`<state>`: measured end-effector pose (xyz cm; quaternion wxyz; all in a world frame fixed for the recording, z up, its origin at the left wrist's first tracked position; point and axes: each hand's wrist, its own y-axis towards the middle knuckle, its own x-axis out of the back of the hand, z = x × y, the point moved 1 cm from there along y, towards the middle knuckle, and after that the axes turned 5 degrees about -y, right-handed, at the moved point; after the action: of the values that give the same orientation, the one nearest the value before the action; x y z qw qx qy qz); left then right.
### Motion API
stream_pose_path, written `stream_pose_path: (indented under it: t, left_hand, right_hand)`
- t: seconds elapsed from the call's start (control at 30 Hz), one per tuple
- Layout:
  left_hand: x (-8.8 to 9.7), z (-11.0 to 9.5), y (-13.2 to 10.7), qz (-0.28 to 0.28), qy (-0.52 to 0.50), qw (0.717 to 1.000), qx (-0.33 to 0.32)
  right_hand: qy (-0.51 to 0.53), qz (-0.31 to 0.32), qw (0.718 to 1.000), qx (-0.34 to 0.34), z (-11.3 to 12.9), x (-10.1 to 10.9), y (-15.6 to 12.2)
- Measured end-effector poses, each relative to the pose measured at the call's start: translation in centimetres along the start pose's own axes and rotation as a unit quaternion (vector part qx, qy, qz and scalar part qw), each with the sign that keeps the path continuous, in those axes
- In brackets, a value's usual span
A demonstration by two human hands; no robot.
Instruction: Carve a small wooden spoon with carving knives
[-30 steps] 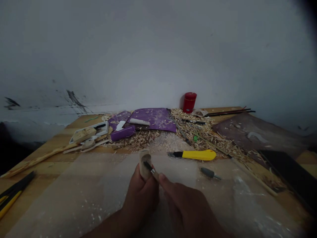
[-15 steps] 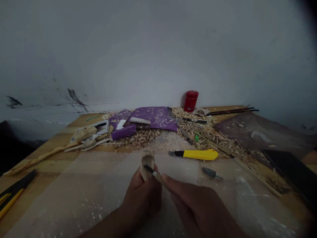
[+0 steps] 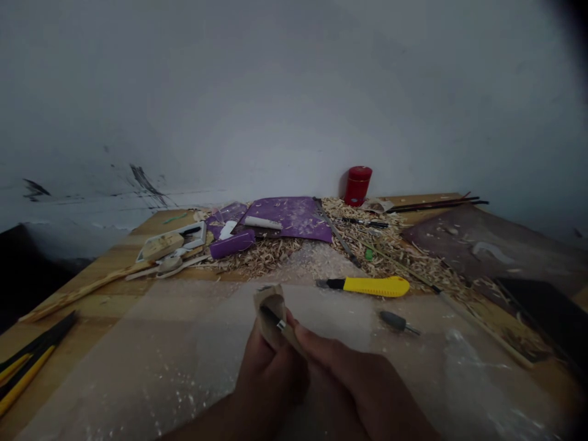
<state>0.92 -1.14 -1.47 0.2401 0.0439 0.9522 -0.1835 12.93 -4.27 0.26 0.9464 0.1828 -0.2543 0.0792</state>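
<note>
My left hand (image 3: 271, 373) is closed around a pale piece of wood (image 3: 261, 300) with a hollow carved in its upper end. Fingers of my right hand (image 3: 349, 367) wrap the light handle of a carving knife (image 3: 287, 331). Its dark blade lies inside the hollow, against the wood, and the tip is hard to make out. Both hands are close together above a clear plastic sheet (image 3: 151, 343). Beyond them, a yellow utility knife (image 3: 376, 286) lies on the sheet, with a grey grinding bit (image 3: 394, 320) to the right.
Wood shavings (image 3: 271, 256) are heaped at the back around purple sheets (image 3: 294, 217). A red canister (image 3: 358, 185) stands by the wall. At left are a white tray (image 3: 197, 234), a long stick (image 3: 87, 291) and yellow-black scissors (image 3: 34, 361). A dark flat object (image 3: 542, 312) lies right.
The piece of wood has tilted and shifted slightly left. My right hand has pushed the knife blade deeper into the hollow. The camera view has shifted slightly left.
</note>
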Motion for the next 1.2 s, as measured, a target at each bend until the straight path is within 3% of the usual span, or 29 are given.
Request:
stream_pose_path:
  t: [0.1, 0.23, 0.33, 0.43, 0.57, 0.63, 0.67, 0.7, 0.73, 0.8, 0.83, 0.9, 1.03, 1.2]
  left_hand:
    - [0.4, -0.4, 0.5, 0.009, 0.02, 1.0, 0.015]
    - [0.8, -1.0, 1.5, -0.01, 0.044, 0.999, -0.009]
    - [1.0, -1.6, 2.3, 0.004, 0.11, 0.994, -0.016]
    - [0.8, -1.6, 2.6, 0.048, 0.18, 0.982, 0.03]
    - [0.3, -0.6, 2.5, 0.169, 0.239, 0.948, 0.123]
    - [0.5, -0.4, 3.0, 0.174, 0.295, 0.934, 0.099]
    - [0.8, -0.7, 3.4, 0.131, 0.338, 0.932, 0.029]
    - [1.2, -1.1, 3.9, 0.075, 0.39, 0.916, -0.06]
    - [1.7, -1.7, 4.5, -0.001, 0.447, 0.879, -0.168]
    - [2.7, -2.7, 5.6, -0.074, 0.578, 0.751, -0.31]
    - [3.2, -3.0, 6.2, -0.086, 0.636, 0.696, -0.321]
    - [4.0, -3.1, 7.4, -0.084, 0.706, 0.641, -0.288]
    - [4.7, -2.5, 8.5, -0.09, 0.717, 0.635, -0.274]
    - [4.4, -3.5, 8.8, -0.047, 0.728, 0.633, -0.26]
  right_hand:
    - [0.024, -0.015, 0.999, 0.021, -0.5, 0.5, 0.0]
    - [-0.082, -0.047, 0.995, 0.041, -1.1, 1.5, -0.4]
    - [-0.129, -0.073, 0.989, 0.018, -1.8, 2.1, -0.2]
    - [-0.111, -0.071, 0.989, -0.068, -3.4, 2.1, 0.8]
    - [-0.102, -0.059, 0.985, -0.127, -5.3, 1.9, 1.9]
    - [-0.111, -0.063, 0.984, -0.124, -5.5, 1.9, 1.9]
    - [-0.116, -0.067, 0.984, -0.122, -5.4, 1.9, 1.8]
    - [-0.122, -0.07, 0.983, -0.12, -5.3, 1.9, 1.7]
    - [-0.128, -0.074, 0.982, -0.119, -5.3, 1.9, 1.6]
    - [-0.143, -0.071, 0.98, -0.119, -5.3, 1.8, 1.5]
    - [-0.151, -0.062, 0.979, -0.12, -5.5, 1.7, 1.5]
    - [-0.166, -0.021, 0.978, -0.123, -6.0, 1.4, 1.7]
    - [-0.193, 0.082, 0.971, -0.118, -7.1, 0.4, 2.0]
    - [-0.211, 0.102, 0.965, -0.12, -7.8, -0.1, 2.1]
